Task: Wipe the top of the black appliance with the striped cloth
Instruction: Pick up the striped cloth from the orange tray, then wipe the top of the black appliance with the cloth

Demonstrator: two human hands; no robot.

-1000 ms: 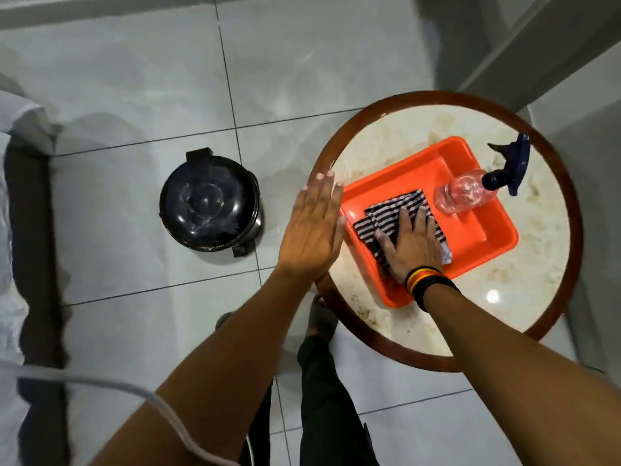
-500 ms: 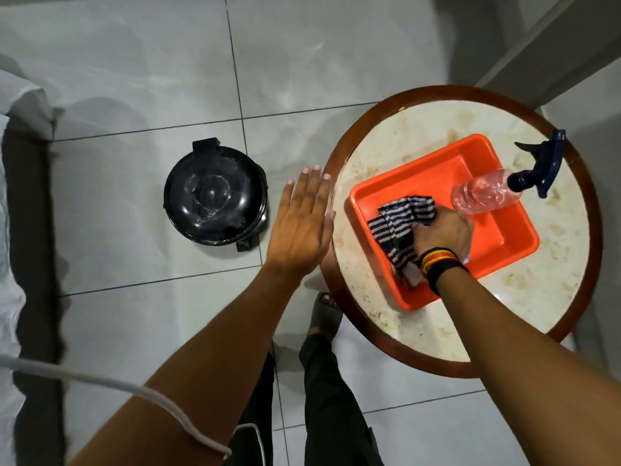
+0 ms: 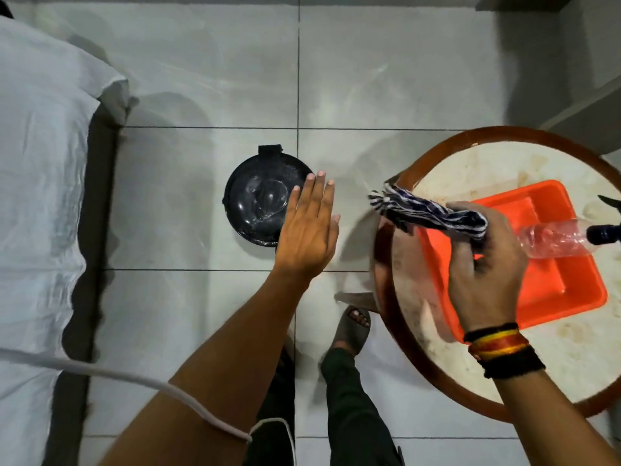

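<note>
The round black appliance (image 3: 260,201) stands on the tiled floor, its shiny lid facing up with smears on it. My left hand (image 3: 307,232) hovers flat and open just right of it, fingers overlapping its right edge. My right hand (image 3: 484,264) grips the black-and-white striped cloth (image 3: 426,213), bunched and lifted above the left rim of the orange tray (image 3: 564,290). The cloth's free end points left, past the table's edge towards the appliance.
The tray sits on a round marble table (image 3: 437,344) with a brown rim, and a clear spray bottle (image 3: 564,237) lies in it. A white-covered bed (image 3: 37,196) fills the left side. A white cable (image 3: 134,376) crosses my left arm. My sandalled foot (image 3: 353,326) is by the table.
My right hand closed on the striped cloth and lifted it out of the tray, carrying it left. My left hand moved left to the appliance's edge.
</note>
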